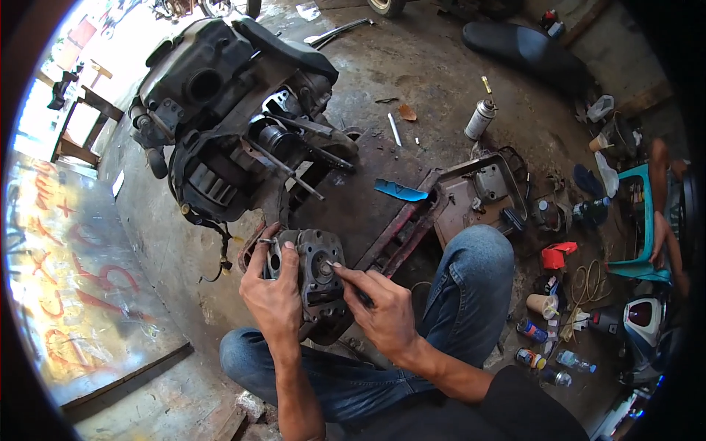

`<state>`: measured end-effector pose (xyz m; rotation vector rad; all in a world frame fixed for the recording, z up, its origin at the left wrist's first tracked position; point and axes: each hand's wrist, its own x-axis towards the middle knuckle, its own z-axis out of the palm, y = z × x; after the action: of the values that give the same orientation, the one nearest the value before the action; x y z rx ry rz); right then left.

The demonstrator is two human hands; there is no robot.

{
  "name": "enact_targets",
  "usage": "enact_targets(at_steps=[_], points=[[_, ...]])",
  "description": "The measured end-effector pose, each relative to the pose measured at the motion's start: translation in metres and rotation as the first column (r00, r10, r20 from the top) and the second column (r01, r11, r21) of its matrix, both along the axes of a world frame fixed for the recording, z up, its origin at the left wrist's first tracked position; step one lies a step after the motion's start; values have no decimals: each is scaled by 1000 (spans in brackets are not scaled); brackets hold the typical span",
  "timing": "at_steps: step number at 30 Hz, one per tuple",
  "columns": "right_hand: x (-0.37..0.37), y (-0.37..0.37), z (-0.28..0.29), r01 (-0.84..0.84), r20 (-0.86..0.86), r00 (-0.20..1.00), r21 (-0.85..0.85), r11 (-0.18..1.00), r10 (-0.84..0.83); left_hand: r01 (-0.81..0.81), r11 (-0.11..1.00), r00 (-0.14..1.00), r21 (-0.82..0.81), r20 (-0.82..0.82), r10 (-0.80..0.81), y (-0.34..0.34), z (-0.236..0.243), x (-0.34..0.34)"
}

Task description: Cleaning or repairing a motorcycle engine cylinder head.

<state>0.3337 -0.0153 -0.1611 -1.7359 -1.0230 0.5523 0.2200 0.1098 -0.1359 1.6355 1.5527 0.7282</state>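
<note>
A grey metal engine cylinder head (331, 241) is held up between my knees, its round combustion chamber facing up toward me. My left hand (273, 294) grips its left side, thumb and fingers wrapped over the edge. From the right, my right hand (379, 305) closes round a slim tool with a dark handle (363, 298); its tip meets the chamber area, and its exact kind is hidden by my fingers. Just beyond stands a partly dismantled engine (213, 103) with an exposed cylinder (278, 141) and long studs sticking out.
A red metal frame (401, 242) and a torn blue strip (399, 190) lie ahead. To the right are a metal cover (460, 209), a spray can (481, 120), several bottles (576, 361) and a cup (543, 305). Another person's arm (660, 235) rests by a turquoise chair (638, 220).
</note>
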Motion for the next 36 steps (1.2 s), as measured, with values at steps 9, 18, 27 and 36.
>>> enact_targets(at_steps=[9,18,27,36], points=[[-1,-2,4,-17,-19,1000,-30,999,17,11,1000,999,26,35,-12,0,-4,-1],[-9,-14,-3,-13,-37,999,-26,1000,12,17,997,999,70,31,-20,3,-14,-7],[-9,-10,3,0,-55,998,-57,998,-3,49,986,999,161,-18,-47,3,-7,-2],[-5,-13,0,34,-57,998,-28,999,-35,11,996,1000,90,-8,-10,1,-3,1]])
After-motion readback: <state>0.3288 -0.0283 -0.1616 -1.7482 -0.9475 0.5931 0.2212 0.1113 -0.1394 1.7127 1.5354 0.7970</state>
